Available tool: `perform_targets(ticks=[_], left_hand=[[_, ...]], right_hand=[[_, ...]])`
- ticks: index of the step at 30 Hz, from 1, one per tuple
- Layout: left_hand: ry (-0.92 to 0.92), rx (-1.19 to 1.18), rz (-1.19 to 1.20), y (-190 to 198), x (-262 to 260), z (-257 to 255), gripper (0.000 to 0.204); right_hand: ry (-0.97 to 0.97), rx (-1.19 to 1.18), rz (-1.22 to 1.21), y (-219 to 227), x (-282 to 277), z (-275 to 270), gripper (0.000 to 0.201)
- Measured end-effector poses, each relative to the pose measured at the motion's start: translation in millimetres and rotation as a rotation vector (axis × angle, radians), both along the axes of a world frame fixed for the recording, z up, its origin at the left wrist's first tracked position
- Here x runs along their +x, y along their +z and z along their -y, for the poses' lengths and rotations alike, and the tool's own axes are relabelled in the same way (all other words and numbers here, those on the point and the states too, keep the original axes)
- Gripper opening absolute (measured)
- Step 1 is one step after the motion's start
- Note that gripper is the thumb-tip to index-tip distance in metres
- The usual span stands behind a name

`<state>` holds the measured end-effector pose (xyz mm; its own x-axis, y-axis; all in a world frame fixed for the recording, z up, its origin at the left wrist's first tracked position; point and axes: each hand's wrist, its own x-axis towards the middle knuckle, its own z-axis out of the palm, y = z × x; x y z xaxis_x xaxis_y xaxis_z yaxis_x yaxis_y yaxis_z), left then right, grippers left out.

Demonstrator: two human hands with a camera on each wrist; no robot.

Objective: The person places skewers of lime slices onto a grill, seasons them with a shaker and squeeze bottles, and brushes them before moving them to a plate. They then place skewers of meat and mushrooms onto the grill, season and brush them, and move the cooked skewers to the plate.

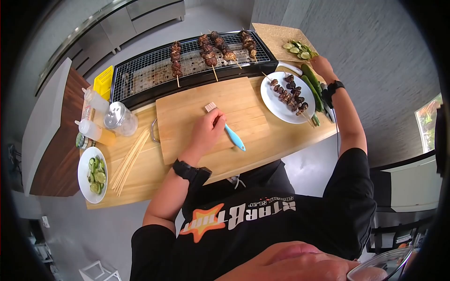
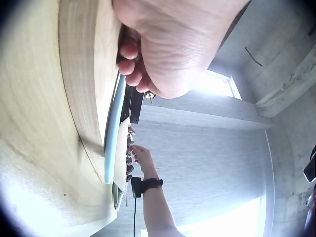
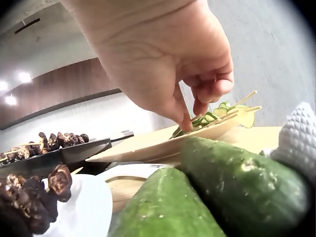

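My left hand [image 1: 208,129] rests on the large wooden cutting board [image 1: 183,105], its fingers curled round a basting brush [image 1: 235,138] with a light blue handle. The bristles poke out beyond the fist, and the handle points toward the near right. At the far right, my right hand [image 3: 163,69] reaches over a smaller board [image 1: 267,37]. Its bent thumb and fingertips are right at a pile of green slices [image 1: 300,48], where thin wooden sticks [image 3: 247,109] jut out. I cannot tell whether the fingertips pinch any of it.
Meat skewers [image 1: 176,58] lie across the black grill [image 1: 136,91]; others fill a white plate [image 1: 272,107] beside whole cucumbers [image 1: 311,86]. At left stand a glass jar [image 1: 126,122], squeeze bottles [image 1: 96,132], loose bamboo skewers [image 1: 129,161] and a plate of slices [image 1: 85,180].
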<state>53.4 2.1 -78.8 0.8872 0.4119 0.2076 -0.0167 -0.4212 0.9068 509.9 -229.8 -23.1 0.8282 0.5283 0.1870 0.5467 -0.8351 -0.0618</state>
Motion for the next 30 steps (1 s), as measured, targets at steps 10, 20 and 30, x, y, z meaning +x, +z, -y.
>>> perform_targets(ticks=[10, 20, 30], left_hand=[[0.002, -0.013, -0.03, 1, 0, 2, 0.015], [-0.007, -0.038, -0.037, 3, 0, 1, 0.016], [0.018, 0.018, 0.042, -2, 2, 1, 0.016]], right_hand=[[-0.037, 0.025, 0.055, 0, -7, 6, 0.025], [0.004, 0.276, 0.122, -3, 13, 2, 0.022], [-0.232, 0.219, 0.07, -5, 36, 27, 0.029]])
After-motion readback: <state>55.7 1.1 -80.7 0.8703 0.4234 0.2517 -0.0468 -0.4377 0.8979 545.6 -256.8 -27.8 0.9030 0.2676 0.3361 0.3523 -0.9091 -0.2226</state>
